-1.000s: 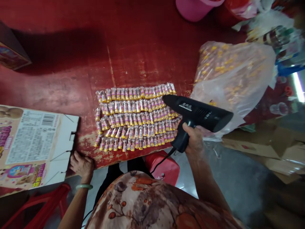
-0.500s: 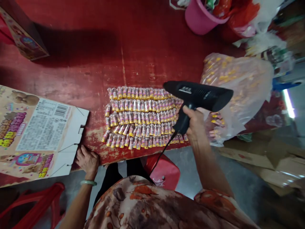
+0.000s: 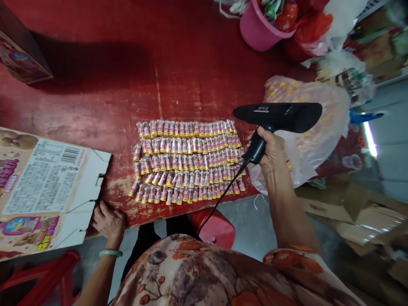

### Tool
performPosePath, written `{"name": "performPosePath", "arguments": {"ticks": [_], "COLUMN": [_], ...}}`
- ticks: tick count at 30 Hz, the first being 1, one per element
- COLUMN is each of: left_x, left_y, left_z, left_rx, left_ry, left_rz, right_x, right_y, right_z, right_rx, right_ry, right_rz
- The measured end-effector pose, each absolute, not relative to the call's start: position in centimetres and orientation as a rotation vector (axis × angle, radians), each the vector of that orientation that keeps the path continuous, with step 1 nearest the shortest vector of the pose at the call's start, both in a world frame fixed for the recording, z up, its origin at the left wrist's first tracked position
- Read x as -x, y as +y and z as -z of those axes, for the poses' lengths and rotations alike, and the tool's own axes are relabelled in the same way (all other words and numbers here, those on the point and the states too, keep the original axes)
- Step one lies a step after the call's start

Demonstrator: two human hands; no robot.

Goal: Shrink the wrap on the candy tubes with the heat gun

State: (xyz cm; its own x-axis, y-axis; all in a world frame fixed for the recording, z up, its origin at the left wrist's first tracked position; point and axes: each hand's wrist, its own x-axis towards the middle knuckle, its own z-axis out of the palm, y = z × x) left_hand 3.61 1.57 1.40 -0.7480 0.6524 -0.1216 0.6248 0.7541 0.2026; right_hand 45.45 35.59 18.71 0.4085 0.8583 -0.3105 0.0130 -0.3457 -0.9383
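Note:
In my right hand (image 3: pixel 270 146) is a black hair dryer (image 3: pixel 283 117), gripped by its handle above the table, nozzle to the left. Its cord hangs down across the front rows of small plastic-wrapped tubes (image 3: pixel 188 161). These tubes have yellow ends and pink labels and lie in several rows on the red table (image 3: pixel 117 97). My left hand (image 3: pixel 108 223) rests at the table's front edge with fingers extended, beside the slotted white edge of a flattened printed carton (image 3: pixel 44 191). A green bangle (image 3: pixel 110 253) is on the left wrist.
A clear plastic bag (image 3: pixel 321 140) full of similar pieces lies at the right. Behind it stands a pink bucket (image 3: pixel 259 29). A printed box (image 3: pixel 24 55) is at the far left. Red stools (image 3: pixel 219 229) and brown cardboard (image 3: pixel 353 212) are below table height.
The hair dryer has moved right, off the right end of the rows toward the bag, and now sits more level. My left hand stays by the carton. The whole view has shifted slightly.

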Motion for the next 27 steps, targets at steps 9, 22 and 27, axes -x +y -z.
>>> {"name": "performPosePath", "arguments": {"ticks": [9,22,27], "left_x": [-3.5,-3.5,-3.6], "left_y": [1.2,0.7,0.7], "left_z": [-0.8,-0.7,-0.7], "left_rx": [-1.030,-1.041,-1.022], "left_ry": [2.751,2.719,2.708], "left_rz": [-0.229,-0.203,-0.218], "right_x": [-42.1,-37.9,-33.9], "right_y": [36.1,32.1,30.6], "right_z": [-19.9,-22.1,-22.4], "right_rx": [1.807,1.718,1.683], "right_ry": [-0.695,-0.728,-0.716], "right_rz": [-1.039,-1.433,-1.583]}}
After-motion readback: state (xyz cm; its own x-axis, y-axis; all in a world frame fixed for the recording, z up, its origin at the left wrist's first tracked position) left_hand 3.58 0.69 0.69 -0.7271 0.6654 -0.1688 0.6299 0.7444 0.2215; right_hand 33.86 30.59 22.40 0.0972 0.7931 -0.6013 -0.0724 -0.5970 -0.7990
